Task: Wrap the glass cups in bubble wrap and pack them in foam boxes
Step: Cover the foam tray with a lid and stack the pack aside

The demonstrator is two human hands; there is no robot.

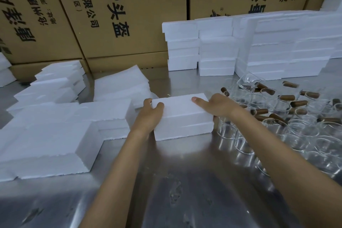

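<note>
Both hands, the left hand [150, 114] and right hand [215, 105], grip opposite ends of a closed foam box [182, 117] on the steel table [185, 181], glass cups [277, 131] just right.

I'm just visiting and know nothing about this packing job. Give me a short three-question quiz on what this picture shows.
1. True or false: both hands grip the closed foam box.
2. The glass cups stand on which side of that box? A) left B) right C) behind
3. What brown things line the wall behind the metal table?

Key:
1. True: left hand and right hand hold its ends.
2. B
3. Cardboard cartons.
</note>
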